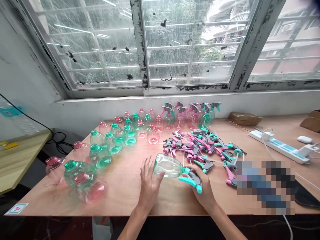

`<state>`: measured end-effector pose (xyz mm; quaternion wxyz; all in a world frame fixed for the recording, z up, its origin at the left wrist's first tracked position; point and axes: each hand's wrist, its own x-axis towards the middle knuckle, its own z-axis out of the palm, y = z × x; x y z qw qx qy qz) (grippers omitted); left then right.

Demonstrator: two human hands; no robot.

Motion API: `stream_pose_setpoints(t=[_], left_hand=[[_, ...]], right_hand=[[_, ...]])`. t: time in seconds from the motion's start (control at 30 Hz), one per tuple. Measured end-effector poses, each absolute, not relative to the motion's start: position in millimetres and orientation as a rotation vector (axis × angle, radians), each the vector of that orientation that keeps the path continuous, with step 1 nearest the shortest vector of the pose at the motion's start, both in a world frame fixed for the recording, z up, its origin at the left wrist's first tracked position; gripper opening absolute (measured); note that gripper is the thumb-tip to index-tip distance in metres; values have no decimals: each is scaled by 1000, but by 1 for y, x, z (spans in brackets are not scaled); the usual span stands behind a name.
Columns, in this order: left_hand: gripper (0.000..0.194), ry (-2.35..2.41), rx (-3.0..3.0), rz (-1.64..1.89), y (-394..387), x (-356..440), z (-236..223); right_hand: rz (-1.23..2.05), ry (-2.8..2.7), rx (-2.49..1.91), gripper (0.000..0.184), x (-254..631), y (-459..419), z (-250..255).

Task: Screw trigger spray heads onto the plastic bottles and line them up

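A clear green spray bottle (168, 165) lies tilted sideways between my two hands, its base to the left and its grey-and-teal spray head (193, 180) to the right. My right hand (203, 186) is closed round the spray head near the bottle's neck; some of its fingers are hidden behind it. At the base end, my left hand (150, 180) holds the bottle loosely, thumb on its near side and fingers stretched up around the bottom. Just beyond lies a heap of loose pink, teal and grey spray heads (200, 145) with thin white tubes.
Uncapped green bottles (100, 155) and pink bottles (153, 134) stand in rows at the left and back. Several bottles with spray heads (193, 116) stand by the wall. Rightward are a power strip (280, 146), a brown package (245, 118) and a blurred patch (265, 186).
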<state>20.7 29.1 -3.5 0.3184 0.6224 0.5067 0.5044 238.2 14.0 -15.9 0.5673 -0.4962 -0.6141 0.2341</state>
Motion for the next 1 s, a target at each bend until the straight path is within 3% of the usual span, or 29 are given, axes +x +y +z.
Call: stream_pose_setpoints(t=[0.1,0.3,0.57,0.83,1.0], left_hand=[[64,1186,1558,1275,21,18,-7],[100,1017,1375,1146,6,5,-7],[91,896,1336,923,7,-3,4],[82,827,1349,897,11,-6,-2],[96,802,1326,934,8,-5,-2]], right_hand=[[503,-1435,-1144,21,236,6,-15],[582,-1505,-1145,19,248,-2,-27],[901,-1378,-1103,21,254,-1,-30],[884,-1378,-1122,19,249,-4,-16],[837,-1428,-1137,10,250,-4,-18]])
